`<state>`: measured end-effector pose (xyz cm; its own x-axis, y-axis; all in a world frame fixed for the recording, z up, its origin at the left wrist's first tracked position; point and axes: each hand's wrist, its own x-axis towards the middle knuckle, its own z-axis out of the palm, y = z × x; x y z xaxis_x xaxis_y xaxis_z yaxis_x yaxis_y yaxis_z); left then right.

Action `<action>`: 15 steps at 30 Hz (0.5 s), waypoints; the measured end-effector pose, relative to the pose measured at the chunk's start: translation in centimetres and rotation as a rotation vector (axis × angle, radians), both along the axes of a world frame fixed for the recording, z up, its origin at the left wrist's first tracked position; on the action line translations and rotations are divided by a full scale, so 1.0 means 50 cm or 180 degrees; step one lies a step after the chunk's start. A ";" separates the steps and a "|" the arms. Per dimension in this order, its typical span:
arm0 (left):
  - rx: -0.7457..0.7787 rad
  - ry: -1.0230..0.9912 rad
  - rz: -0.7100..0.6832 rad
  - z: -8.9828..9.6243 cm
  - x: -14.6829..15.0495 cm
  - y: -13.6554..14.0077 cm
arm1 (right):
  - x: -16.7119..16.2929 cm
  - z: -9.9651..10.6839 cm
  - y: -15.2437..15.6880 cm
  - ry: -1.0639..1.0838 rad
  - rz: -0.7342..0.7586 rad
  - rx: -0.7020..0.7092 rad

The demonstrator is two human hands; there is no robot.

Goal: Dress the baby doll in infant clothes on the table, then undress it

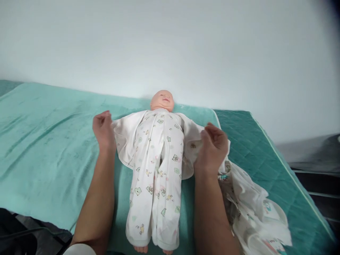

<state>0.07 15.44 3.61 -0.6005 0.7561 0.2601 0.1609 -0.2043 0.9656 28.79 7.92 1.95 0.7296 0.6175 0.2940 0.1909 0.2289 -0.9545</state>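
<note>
A baby doll (162, 100) lies on its back, head toward the wall. White printed baby trousers (156, 163) cover its body and legs, and its feet (140, 249) poke out at the bottom. An open white baby shirt (129, 131) spreads out on both sides of it. My left hand (103, 129) is closed at the shirt's left edge, fingers curled in. On the other side, my right hand (214, 147) pinches at the shirt's right part. The fingertips' exact hold on the cloth is partly hidden.
Crumpled white baby clothes (255, 212) and printed packaging lie right of my forearm. A light green blanket (53, 152) covers the bed, over a darker quilted green cover (265, 159). A white wall (170, 46) stands behind. Dark items (16, 230) are at lower left.
</note>
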 end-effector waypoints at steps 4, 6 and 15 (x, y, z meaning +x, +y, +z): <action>0.0118 0.1869 -0.1190 -0.014 0.056 -0.004 | -0.054 -0.001 -0.005 -0.0332 0.0723 -0.0384; 0.0053 0.2479 -0.1481 -0.019 0.074 -0.001 | -0.071 0.002 -0.009 -0.0258 0.0823 -0.0379; -0.0398 0.3403 -0.1329 -0.022 0.068 0.025 | -0.063 0.005 0.005 -0.0680 0.1237 -0.0446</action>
<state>3.49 16.71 2.50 0.1843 0.9003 0.3944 0.8511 -0.3469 0.3941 25.64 8.16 2.18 0.3684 0.8776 0.3066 0.3122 0.1939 -0.9300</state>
